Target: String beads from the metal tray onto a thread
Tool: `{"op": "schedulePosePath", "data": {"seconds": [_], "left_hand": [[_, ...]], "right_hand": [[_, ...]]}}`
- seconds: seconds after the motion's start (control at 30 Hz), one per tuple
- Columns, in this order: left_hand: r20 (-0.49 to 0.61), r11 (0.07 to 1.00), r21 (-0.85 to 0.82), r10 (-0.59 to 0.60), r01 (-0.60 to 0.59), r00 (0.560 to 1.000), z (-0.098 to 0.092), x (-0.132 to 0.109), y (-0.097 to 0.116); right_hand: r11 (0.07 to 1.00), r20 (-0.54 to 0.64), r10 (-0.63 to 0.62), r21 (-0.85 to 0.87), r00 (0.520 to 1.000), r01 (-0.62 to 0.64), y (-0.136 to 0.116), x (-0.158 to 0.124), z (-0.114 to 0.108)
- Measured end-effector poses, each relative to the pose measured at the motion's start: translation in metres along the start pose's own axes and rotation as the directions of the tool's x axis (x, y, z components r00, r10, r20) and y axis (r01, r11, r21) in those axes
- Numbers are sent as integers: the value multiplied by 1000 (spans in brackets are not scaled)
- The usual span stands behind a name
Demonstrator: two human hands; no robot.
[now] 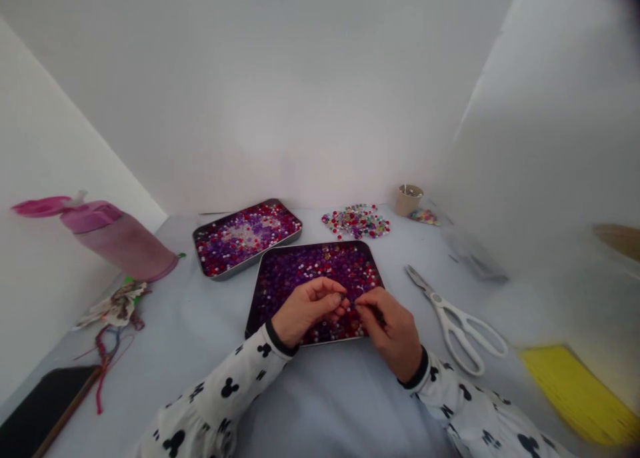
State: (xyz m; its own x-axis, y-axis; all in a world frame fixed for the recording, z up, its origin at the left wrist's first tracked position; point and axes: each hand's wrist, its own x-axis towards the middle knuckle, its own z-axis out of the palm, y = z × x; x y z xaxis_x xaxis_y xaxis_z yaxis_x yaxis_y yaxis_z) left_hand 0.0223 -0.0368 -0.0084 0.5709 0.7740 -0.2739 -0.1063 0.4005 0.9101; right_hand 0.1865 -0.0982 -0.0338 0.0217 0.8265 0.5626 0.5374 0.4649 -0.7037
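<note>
Two hands, left hand [303, 311] and right hand [396, 330], fingertips almost meeting over the near bead tray [255, 311].
Left wrist slants in at the tray's near edge, grip pinching a small dark piece, can't ID. Right knuckles up at tray's right corner, grip pinched closed, contents unclear. Beads [320, 268] in tray; scissors [440, 303] right of it.

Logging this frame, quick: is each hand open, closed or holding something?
Left hand: closed, pinching a small dark object, too blurred to identify.
Right hand: closed, fingertips pinched; what it holds, if anything, cannot be told.
</note>
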Motion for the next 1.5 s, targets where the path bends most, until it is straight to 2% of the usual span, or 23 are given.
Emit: {"op": "schedulePosePath", "data": {"seconds": [0.23, 0.47, 0.63, 0.77, 0.93, 1.5], "left_hand": [[5, 998, -48, -44, 45, 999, 3, -1, -2], [29, 997, -68, -43, 45, 999, 3, -2, -5], [25, 997, -45, -55, 56, 998, 3, -1, -5], [15, 997, -38, -72, 73, 997, 4, -2, -5], [14, 997, -9, -71, 71, 997, 4, -2, -5], [24, 997, 67, -27, 25, 999, 4, -1, -6]], "right_hand": [[998, 28, -53, -37, 998, 54, -3, 2, -1], [998, 42, -37, -56, 998, 39, -2, 0, 0], [991, 24, -62, -115, 998, 65, -2, -1, 1], [969, -14, -140, -207, 990, 134, -2, -1, 2], [941, -6, -214, -271, 977, 204, 0, -2, 3], [923, 2, -244, -305, 970, 233, 4, -4, 4]]}}
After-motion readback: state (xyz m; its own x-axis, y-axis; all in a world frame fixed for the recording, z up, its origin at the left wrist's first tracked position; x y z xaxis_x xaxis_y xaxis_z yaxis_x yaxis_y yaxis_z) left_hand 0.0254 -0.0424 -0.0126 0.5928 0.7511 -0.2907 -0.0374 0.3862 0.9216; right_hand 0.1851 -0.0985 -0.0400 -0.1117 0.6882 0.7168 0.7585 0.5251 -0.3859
